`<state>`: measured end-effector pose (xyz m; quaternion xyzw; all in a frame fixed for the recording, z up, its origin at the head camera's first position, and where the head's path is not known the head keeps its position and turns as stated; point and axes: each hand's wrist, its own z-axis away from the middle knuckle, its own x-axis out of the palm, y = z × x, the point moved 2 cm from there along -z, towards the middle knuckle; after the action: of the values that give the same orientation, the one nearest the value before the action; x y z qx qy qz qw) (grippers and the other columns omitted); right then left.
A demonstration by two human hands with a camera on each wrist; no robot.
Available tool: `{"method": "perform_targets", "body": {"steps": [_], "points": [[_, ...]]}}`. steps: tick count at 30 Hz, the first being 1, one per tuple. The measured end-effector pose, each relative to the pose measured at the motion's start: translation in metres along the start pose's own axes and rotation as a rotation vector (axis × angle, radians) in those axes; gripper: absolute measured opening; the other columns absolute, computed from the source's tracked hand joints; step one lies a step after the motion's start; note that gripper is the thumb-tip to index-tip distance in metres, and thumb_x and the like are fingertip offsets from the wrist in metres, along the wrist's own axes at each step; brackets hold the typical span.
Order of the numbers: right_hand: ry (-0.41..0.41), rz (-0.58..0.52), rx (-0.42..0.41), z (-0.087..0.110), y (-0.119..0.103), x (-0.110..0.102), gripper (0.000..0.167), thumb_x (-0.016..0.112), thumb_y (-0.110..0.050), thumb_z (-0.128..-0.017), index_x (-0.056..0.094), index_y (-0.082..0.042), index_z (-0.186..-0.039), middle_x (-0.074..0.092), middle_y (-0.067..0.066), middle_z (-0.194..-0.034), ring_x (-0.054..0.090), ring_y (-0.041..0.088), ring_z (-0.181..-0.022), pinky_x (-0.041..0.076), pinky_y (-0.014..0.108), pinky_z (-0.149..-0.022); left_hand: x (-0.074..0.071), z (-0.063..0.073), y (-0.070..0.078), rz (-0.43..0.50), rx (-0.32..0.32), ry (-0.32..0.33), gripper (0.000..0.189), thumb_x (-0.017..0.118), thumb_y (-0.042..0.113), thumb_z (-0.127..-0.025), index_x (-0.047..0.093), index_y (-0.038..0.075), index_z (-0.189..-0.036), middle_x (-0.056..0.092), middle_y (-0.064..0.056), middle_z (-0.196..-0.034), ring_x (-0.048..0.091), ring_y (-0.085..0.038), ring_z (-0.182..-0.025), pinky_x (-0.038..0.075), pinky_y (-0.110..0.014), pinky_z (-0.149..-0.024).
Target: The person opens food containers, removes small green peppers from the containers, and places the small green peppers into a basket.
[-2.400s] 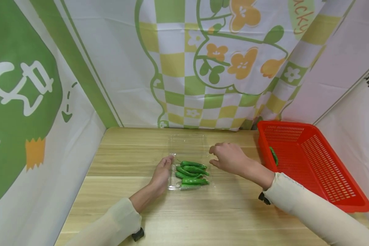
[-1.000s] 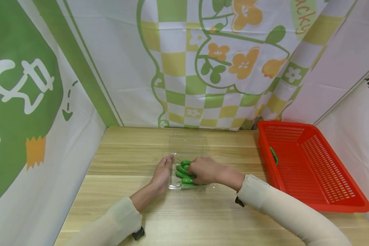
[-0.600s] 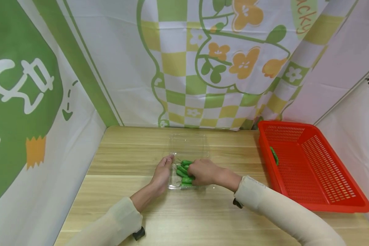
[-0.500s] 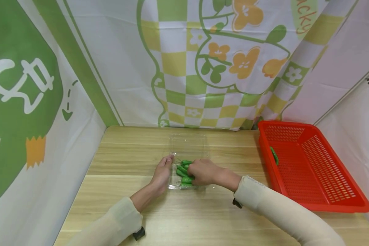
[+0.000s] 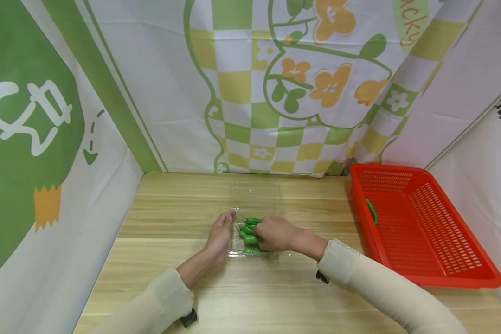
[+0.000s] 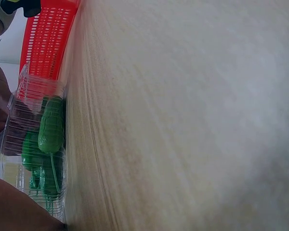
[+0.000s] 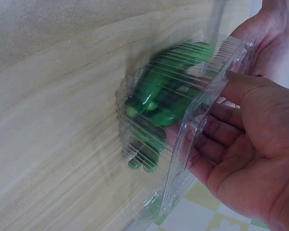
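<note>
A clear plastic clamshell box [image 5: 235,254] lies on the table, its lid [image 5: 254,194] folded back away from me. Several green chili peppers [image 5: 251,240] lie inside, stems to the left. My left hand [image 5: 218,237] grips the box's left edge between thumb and fingers. Reaching over the right wall, my right hand [image 5: 277,233] has its curled fingers among the peppers and covers their right ends. Through the ribbed wall in the right wrist view, a green chili pepper [image 7: 156,79] shows close to the thumb and fingers; the fingertips are partly hidden.
A red perforated plastic basket [image 5: 421,232] stands at the right side, with one green pepper [image 5: 371,211] against its left wall. The wooden table [image 5: 171,204] meets a patterned cloth [image 5: 275,139] at the back.
My right hand has come from beside the box into it. In the last half second the near peppers have shifted slightly under its fingers. The left hand keeps its place.
</note>
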<state>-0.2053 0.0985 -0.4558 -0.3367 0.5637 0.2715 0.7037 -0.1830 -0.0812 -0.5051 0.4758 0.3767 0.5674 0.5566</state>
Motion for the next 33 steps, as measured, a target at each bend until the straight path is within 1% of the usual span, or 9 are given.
{"method": "perform_targets", "body": {"steps": [5, 13, 20, 28, 31, 33], "points": [[0.014, -0.008, -0.014, 0.002, 0.001, -0.002, 0.024, 0.080, -0.017, -0.086, 0.061, -0.019, -0.072, 0.047, -0.010, -0.062, 0.043, 0.009, -0.054, 0.040, 0.029, -0.048, 0.000, 0.000, 0.000, -0.005, 0.002, 0.007, 0.047, 0.027, 0.018, -0.117, 0.036, -0.003, -0.159, 0.029, -0.025, -0.169, 0.017, -0.043, -0.160, 0.009, -0.059, -0.133], [0.003, -0.077, -0.019, 0.005, 0.001, -0.006, 0.022, 0.082, -0.016, -0.091, 0.064, -0.016, -0.077, 0.051, -0.011, -0.065, 0.043, 0.006, -0.056, 0.037, 0.022, -0.049, 0.000, 0.002, 0.000, 0.002, -0.003, -0.003, 0.047, 0.026, 0.018, -0.117, 0.034, -0.002, -0.159, 0.026, -0.024, -0.171, 0.015, -0.043, -0.161, 0.009, -0.060, -0.132], [0.019, -0.101, -0.024, 0.009, 0.002, -0.011, 0.017, 0.082, -0.016, -0.093, 0.068, -0.012, -0.082, 0.055, -0.009, -0.067, 0.044, 0.006, -0.057, 0.041, 0.023, -0.051, 0.000, 0.001, 0.001, 0.006, -0.005, -0.007, 0.047, 0.026, 0.018, -0.117, 0.034, -0.001, -0.159, 0.026, -0.024, -0.171, 0.015, -0.043, -0.161, 0.008, -0.060, -0.132], [0.023, -0.128, 0.021, 0.016, 0.004, -0.021, 0.018, 0.080, -0.015, -0.095, 0.067, -0.012, -0.083, 0.056, -0.008, -0.069, 0.045, 0.006, -0.060, 0.044, 0.024, -0.054, 0.000, 0.001, 0.001, 0.000, -0.001, -0.009, 0.048, 0.026, 0.019, -0.117, 0.034, -0.002, -0.159, 0.027, -0.025, -0.171, 0.016, -0.043, -0.161, 0.009, -0.060, -0.132], [0.041, -0.158, 0.014, 0.019, 0.005, -0.023, 0.016, 0.080, -0.014, -0.096, 0.068, -0.011, -0.086, 0.056, -0.009, -0.071, 0.045, 0.005, -0.061, 0.044, 0.022, -0.055, 0.000, 0.001, 0.001, -0.003, -0.002, -0.008, 0.047, 0.026, 0.018, -0.117, 0.034, -0.002, -0.159, 0.026, -0.025, -0.171, 0.016, -0.044, -0.160, 0.009, -0.061, -0.132], [0.065, -0.186, -0.003, 0.021, 0.006, -0.025, 0.018, 0.080, -0.013, -0.096, 0.067, -0.010, -0.084, 0.052, -0.010, -0.069, 0.042, 0.004, -0.060, 0.041, 0.020, -0.055, 0.001, 0.001, 0.001, -0.005, -0.002, -0.008, 0.047, 0.026, 0.018, -0.117, 0.034, -0.002, -0.159, 0.026, -0.025, -0.170, 0.016, -0.044, -0.160, 0.009, -0.060, -0.132]]}}
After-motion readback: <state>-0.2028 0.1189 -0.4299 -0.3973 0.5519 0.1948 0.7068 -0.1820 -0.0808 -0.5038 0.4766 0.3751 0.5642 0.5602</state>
